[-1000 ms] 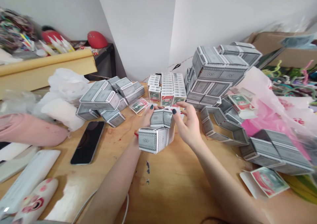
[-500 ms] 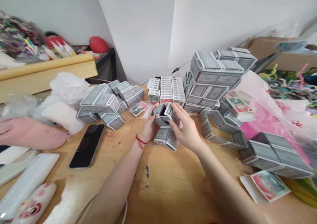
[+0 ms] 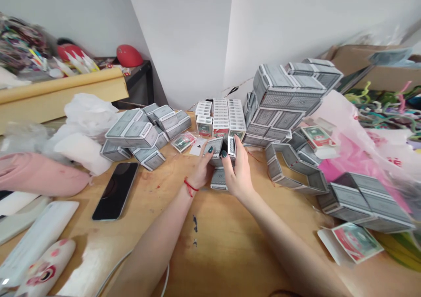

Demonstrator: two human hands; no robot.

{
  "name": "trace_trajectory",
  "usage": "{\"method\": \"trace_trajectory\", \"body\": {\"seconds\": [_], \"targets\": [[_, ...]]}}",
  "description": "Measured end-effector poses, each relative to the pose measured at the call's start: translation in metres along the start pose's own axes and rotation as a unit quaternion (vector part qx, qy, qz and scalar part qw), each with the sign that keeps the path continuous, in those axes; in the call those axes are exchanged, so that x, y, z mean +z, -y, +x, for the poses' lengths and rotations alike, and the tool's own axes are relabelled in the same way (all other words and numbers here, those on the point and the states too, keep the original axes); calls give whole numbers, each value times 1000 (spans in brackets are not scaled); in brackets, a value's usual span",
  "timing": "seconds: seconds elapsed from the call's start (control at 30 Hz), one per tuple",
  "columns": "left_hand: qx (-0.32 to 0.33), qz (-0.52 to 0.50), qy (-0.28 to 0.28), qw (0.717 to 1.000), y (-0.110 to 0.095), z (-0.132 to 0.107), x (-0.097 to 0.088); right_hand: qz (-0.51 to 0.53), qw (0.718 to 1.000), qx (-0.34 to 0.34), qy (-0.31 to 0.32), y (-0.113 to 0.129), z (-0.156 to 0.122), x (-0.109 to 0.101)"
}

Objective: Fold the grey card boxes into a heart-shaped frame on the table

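Both my hands meet at the middle of the wooden table (image 3: 230,244) around a folded strip of grey patterned card boxes (image 3: 218,178). My left hand (image 3: 203,171), with a red thread at the wrist, grips the strip's left side, fingers curled over the top. On the right side my right hand (image 3: 237,171) presses against the same strip, thumb on top. Part of the strip is hidden between my palms. Just behind my hands stand rows of small red-and-white card packs (image 3: 221,118).
Piles of grey box strips lie at left (image 3: 141,132), stacked high at back right (image 3: 286,100), and zigzag at right (image 3: 296,170). A black phone (image 3: 115,190) lies at left. Pink plastic bag (image 3: 358,152), loose card sleeve (image 3: 355,241), white bags (image 3: 87,113), cardboard roll (image 3: 62,91).
The box strip hung open in front of me a second ago. My hands have folded it together, moved it away from me, and set it down near the card packs.
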State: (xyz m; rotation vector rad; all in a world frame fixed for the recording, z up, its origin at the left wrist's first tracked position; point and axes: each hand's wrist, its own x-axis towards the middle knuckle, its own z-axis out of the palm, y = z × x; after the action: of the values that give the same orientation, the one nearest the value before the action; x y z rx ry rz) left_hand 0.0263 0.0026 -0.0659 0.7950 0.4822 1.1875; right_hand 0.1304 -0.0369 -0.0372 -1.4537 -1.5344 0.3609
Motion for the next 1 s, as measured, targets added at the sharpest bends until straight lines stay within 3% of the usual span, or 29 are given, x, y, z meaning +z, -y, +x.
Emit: {"method": "trace_trajectory", "body": {"seconds": [0.23, 1.0], "targets": [[4, 19, 4, 1000, -2, -3, 4, 26, 999, 42, -7, 1, 2, 1], [10, 39, -9, 999, -2, -2, 3, 54, 997, 45, -12, 2, 2, 1]]}}
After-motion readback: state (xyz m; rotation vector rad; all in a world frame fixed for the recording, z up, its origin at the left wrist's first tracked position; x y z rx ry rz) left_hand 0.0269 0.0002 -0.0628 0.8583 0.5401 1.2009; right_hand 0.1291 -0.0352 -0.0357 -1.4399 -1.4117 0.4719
